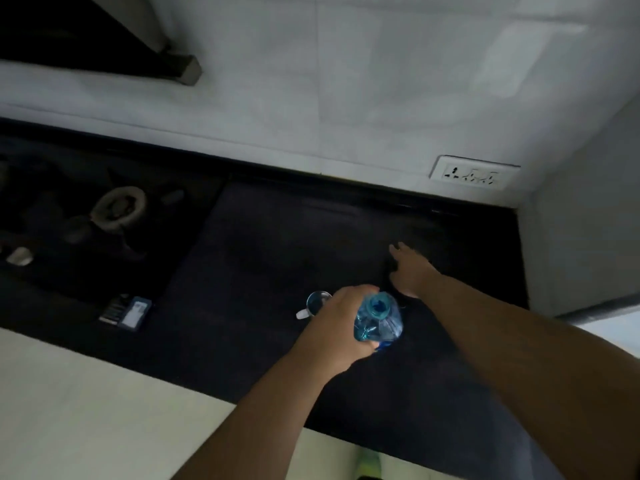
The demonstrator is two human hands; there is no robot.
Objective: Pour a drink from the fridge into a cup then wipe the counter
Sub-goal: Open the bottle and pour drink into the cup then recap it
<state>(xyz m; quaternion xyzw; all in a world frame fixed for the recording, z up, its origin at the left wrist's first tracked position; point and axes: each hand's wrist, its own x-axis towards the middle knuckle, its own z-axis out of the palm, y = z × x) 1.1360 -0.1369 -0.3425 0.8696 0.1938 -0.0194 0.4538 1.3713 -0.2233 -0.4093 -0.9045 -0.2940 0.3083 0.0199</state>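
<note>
My left hand (337, 322) grips a clear blue plastic bottle (379, 320) near its neck; the bottle's mouth is uncapped and faces up at me. Just left of that hand, partly hidden by it, stands a small glass cup (317, 301) with a white handle on the dark counter (277, 254). My right hand (410, 271) reaches out over the counter beyond the bottle, fingers stretched forward and flat, holding nothing that I can see. The frame is dim and blurred, so what lies under the right hand is unclear.
A gas stove with a round burner (119, 206) fills the counter's left part. A small blue and white box (126, 313) lies near the front edge. A wall socket (474, 174) sits on the white tiled wall at the back right. A white side wall bounds the counter on the right.
</note>
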